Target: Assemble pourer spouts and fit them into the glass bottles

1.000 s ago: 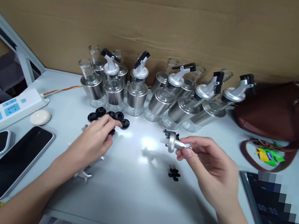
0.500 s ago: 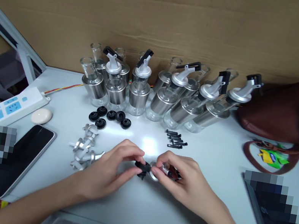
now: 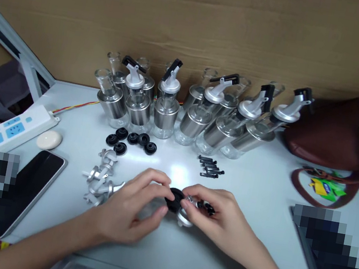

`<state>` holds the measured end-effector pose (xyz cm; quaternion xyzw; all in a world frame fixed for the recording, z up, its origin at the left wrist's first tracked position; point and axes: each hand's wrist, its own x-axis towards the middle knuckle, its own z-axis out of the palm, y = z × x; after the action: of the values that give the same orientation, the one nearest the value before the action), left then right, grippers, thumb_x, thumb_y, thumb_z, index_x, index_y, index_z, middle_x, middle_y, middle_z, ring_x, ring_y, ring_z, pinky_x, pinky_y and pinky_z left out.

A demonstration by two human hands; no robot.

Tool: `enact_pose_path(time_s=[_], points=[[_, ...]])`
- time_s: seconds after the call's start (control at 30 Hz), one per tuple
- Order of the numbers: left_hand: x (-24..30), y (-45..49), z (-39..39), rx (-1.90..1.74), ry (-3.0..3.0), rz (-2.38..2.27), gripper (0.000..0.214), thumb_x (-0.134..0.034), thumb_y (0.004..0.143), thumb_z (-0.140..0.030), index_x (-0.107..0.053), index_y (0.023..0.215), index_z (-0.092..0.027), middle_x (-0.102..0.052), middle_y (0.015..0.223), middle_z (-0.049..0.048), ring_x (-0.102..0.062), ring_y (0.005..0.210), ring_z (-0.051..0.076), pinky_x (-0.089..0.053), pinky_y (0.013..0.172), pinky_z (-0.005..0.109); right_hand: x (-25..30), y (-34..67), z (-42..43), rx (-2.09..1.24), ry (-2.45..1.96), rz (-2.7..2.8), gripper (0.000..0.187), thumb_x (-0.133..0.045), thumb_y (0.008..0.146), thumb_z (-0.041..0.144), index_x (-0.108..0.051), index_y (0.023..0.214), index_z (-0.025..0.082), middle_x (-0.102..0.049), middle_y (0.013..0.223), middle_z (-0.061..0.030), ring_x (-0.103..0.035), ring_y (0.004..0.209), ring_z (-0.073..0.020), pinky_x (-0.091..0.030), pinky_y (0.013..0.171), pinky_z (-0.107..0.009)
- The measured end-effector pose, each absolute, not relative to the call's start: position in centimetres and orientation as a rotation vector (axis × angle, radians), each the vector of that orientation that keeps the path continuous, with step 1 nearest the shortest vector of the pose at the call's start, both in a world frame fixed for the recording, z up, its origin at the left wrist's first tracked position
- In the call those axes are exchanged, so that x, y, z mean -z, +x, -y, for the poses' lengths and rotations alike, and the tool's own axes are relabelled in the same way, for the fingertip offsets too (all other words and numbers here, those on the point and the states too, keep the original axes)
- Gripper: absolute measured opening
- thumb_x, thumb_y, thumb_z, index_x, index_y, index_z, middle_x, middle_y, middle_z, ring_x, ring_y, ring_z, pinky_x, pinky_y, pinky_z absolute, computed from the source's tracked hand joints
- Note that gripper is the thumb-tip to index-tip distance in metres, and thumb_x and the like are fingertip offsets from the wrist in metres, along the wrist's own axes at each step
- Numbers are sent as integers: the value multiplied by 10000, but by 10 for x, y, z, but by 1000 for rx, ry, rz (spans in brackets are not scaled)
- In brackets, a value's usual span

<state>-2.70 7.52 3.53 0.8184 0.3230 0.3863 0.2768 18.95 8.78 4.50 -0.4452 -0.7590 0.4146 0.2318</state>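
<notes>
Just left of the table's middle, my left hand (image 3: 134, 203) has its fingertips at the edge of a round black ribbed stopper (image 3: 175, 200), its thumb slightly lower. My right hand (image 3: 220, 216) pinches a silver pourer spout (image 3: 184, 219) with a black lever (image 3: 205, 207), partly hidden by the fingers. The stopper's edge meets the right fingertips and the spout; whether the two parts are joined I cannot tell. More black stoppers (image 3: 120, 148) and silver spouts (image 3: 97, 187) lie to the left. Several small black levers (image 3: 211, 175) lie behind my right hand.
Glass bottles with steel sleeves (image 3: 165, 114) stand in rows at the back, several topped with pourers. A power strip (image 3: 7, 127), a white round case (image 3: 49, 140) and a phone (image 3: 21, 194) are on the left. On the right are a brown bag (image 3: 332, 133) and a dark device (image 3: 315, 251).
The black stopper has tipped so its round face shows, and my left thumb has moved away from it. The silver spout in my right hand has turned slightly and dropped lower.
</notes>
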Motion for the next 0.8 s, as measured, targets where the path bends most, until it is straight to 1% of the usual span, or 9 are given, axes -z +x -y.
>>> enact_pose_path(time_s=[0.07, 0.13, 0.2, 0.3, 0.43, 0.53, 0.63, 0.7, 0.8], points=[[-36, -26, -76, -1093, 2282, -932, 184, -582, 891, -178, -544, 1071, -177, -554, 961, 62, -590, 875, 177, -536, 752, 291, -45, 191, -88, -1097, -1258, 2032, 206, -544, 899, 308, -669, 809, 171, -577, 544, 14, -463, 459, -103, -349, 427, -192], [-35, -26, -77, -1111, 2414, -946, 176, -596, 909, -218, -551, 1077, -189, -576, 921, 48, -585, 815, 170, -526, 722, 289, -46, 192, -88, -1068, -1276, 2003, 200, -548, 896, 317, -653, 798, 178, -582, 554, 13, -468, 461, -105, -345, 419, -192], [-33, -25, -78, -1099, 2552, -914, 165, -553, 940, -185, -565, 1102, -214, -619, 905, 37, -599, 808, 167, -518, 733, 289, -46, 192, -88, -1069, -1266, 2009, 188, -548, 893, 307, -641, 789, 181, -580, 554, 15, -470, 461, -105, -347, 423, -195], [-28, -23, -78, -1071, 2618, -924, 239, -494, 957, -126, -592, 1131, -257, -663, 896, 21, -623, 820, 166, -518, 739, 281, -45, 191, -87, -1094, -1229, 2046, 162, -550, 883, 275, -630, 776, 184, -547, 528, 33, -453, 449, -99, -342, 430, -198], [-24, -23, -75, -1056, 2552, -970, 230, -486, 959, -140, -617, 1105, -259, -665, 963, 38, -649, 844, 169, -552, 734, 276, -45, 190, -86, -1125, -1206, 2068, 164, -555, 898, 282, -635, 795, 183, -584, 555, 26, -467, 450, -99, -359, 440, -205], [-24, -23, -75, -1073, 2332, -1006, 210, -521, 950, -134, -619, 1101, -242, -658, 1002, 49, -669, 889, 156, -577, 779, 266, -47, 191, -86, -1108, -1180, 2047, 131, -585, 899, 289, -648, 835, 194, -650, 636, 10, -559, 524, -114, -421, 490, -204], [-26, -24, -77, -1144, 1844, -1099, 150, -618, 901, -146, -642, 1029, -222, -670, 1032, 53, -680, 972, 164, -592, 832, 269, -48, 193, -86, -1013, -1162, 1938, 94, -616, 884, 254, -629, 803, 208, -670, 672, 11, -610, 583, -119, -466, 546, -202], [-28, -24, -80, -1161, 1519, -1133, 113, -684, 852, -180, -649, 958, -201, -691, 1025, 55, -699, 955, 172, -606, 833, 280, -49, 194, -88, -942, -1168, 1807, 94, -641, 864, 234, -618, 776, 212, -676, 682, 8, -631, 605, -122, -492, 571, -204], [-30, -24, -83, -1118, 1232, -1135, 180, -765, 766, -203, -658, 910, -186, -723, 960, 42, -724, 866, 163, -617, 819, 277, -49, 194, -91, -923, -1172, 1648, 69, -697, 822, 247, -644, 791, 216, -713, 741, -16, -679, 666, -146, -540, 603, -222]])
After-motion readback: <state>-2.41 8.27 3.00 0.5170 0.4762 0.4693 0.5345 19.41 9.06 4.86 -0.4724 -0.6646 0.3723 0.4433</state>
